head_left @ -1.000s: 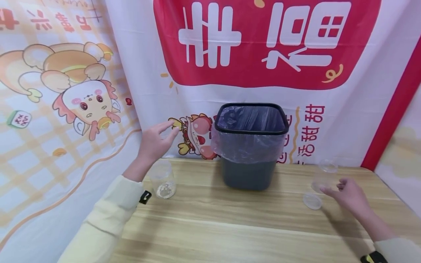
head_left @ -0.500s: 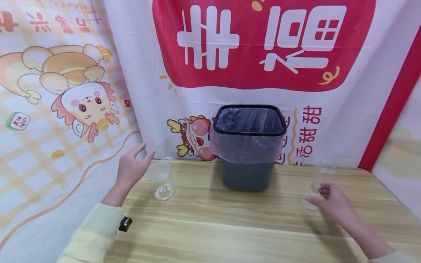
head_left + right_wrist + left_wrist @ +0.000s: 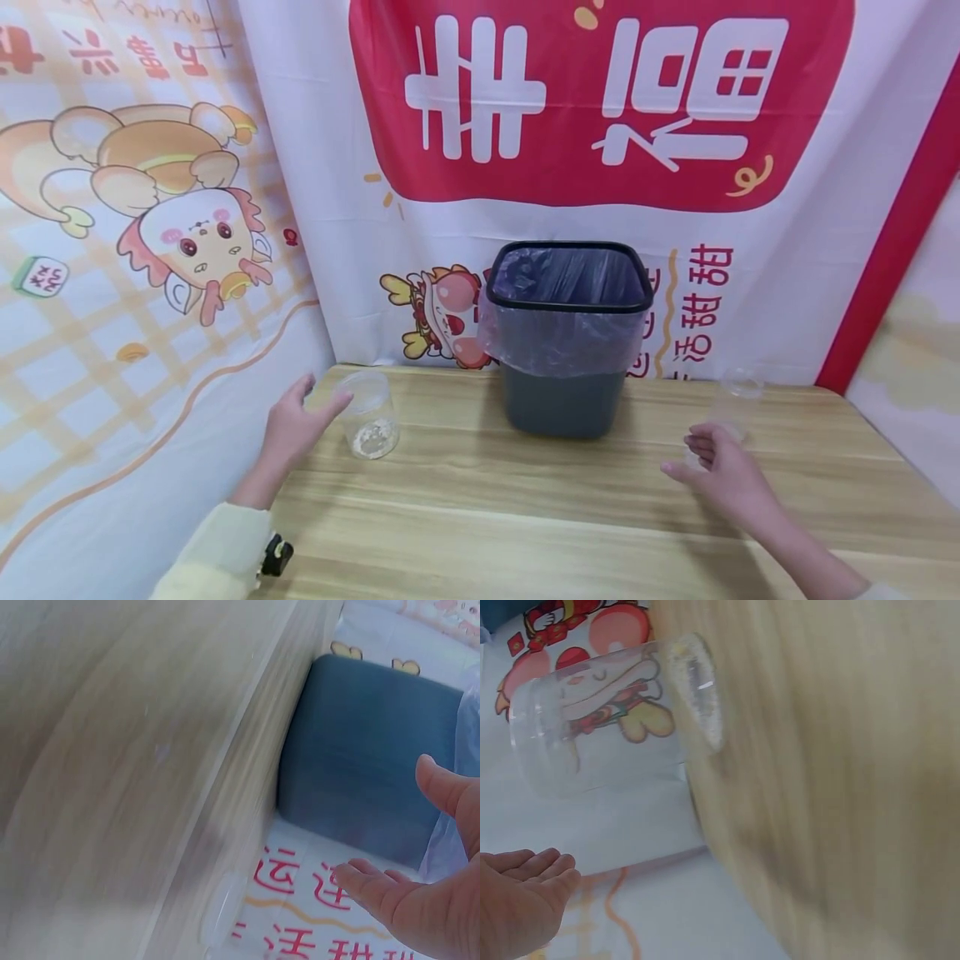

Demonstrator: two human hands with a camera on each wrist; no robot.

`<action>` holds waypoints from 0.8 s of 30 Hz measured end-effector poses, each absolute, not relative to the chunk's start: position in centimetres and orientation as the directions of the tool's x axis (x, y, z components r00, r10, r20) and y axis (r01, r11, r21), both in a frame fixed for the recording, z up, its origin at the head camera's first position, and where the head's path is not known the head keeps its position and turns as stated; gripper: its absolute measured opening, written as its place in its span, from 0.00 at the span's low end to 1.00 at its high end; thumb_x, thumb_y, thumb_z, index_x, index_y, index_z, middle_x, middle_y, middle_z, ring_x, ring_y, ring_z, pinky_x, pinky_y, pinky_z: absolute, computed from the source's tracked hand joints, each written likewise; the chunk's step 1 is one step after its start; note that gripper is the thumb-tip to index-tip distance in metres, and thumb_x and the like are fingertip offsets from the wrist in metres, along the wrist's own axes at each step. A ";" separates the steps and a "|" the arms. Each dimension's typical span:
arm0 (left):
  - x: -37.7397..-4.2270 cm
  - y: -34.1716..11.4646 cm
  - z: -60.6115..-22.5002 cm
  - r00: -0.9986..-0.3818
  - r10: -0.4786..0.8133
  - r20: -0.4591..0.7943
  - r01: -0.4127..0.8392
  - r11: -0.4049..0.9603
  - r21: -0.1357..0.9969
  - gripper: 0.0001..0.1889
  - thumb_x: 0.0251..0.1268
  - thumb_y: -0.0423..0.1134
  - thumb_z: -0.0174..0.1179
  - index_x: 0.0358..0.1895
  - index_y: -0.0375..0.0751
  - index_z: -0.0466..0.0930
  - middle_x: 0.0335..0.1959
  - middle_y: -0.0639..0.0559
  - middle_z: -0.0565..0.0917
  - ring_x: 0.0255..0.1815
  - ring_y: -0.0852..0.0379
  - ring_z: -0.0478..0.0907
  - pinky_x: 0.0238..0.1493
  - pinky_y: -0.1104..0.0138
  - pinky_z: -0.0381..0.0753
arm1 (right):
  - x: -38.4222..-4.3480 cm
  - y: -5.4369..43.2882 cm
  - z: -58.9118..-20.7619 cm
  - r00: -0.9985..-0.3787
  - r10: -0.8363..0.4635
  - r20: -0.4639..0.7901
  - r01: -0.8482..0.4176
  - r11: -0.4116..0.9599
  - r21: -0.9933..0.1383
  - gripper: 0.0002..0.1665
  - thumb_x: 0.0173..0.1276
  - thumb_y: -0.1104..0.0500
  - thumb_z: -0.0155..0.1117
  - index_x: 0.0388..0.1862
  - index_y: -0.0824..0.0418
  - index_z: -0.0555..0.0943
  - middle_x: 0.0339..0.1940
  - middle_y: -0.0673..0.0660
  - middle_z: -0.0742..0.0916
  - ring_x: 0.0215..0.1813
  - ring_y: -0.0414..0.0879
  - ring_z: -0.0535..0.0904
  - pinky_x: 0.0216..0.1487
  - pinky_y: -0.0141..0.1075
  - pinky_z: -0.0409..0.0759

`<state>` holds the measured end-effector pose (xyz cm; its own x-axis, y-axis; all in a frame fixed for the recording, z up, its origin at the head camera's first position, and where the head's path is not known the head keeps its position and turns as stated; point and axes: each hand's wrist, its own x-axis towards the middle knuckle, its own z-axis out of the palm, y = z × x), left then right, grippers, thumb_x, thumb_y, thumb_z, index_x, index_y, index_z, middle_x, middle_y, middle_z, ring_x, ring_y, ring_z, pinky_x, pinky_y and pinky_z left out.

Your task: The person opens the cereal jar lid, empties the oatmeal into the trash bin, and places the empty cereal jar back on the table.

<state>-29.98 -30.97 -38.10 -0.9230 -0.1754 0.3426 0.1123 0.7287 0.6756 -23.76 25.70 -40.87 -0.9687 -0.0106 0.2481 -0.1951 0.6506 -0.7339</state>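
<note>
My left hand (image 3: 294, 427) hovers just left of a clear plastic jar (image 3: 367, 408), fingers and thumb spread, holding nothing. Whitish bits lie at the jar's bottom, and it stands upright, apart from the hand (image 3: 526, 900) in the left wrist view. On the right, my other hand (image 3: 726, 477) is raised over the table with its thumb apart from the fingers and nothing in its grasp. Behind it stands a second clear jar (image 3: 738, 400), its lower part partly hidden. A clear round lid (image 3: 223, 907) lies on the table near that hand, mostly covered by it in the head view.
A dark grey trash bin (image 3: 566, 396) with a black rim and a translucent liner stands at the table's back middle. The wooden table (image 3: 480, 492) meets printed cloth (image 3: 330, 167) behind it and at the left.
My left hand has dropped down and left from above the jar to beside it. The right hand has moved left, from beside the lid to in front of it.
</note>
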 end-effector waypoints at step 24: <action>-32.7 -29.8 -43.2 -0.991 -0.126 0.049 -0.017 0.471 0.882 0.59 0.52 0.48 0.73 0.75 0.28 0.38 0.73 0.27 0.52 0.72 0.31 0.50 0.69 0.41 0.51 | -21.2 18.7 -41.2 -0.954 -0.129 0.271 -0.298 0.506 -0.809 0.35 0.52 0.62 0.78 0.55 0.75 0.72 0.53 0.69 0.82 0.58 0.62 0.77 0.59 0.47 0.74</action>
<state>-32.67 -29.83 -43.25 -0.9908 -0.1261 0.0486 -0.0166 0.4709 0.8820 -21.20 18.73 -41.24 -0.9540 -0.1285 0.2710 -0.2981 0.5061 -0.8093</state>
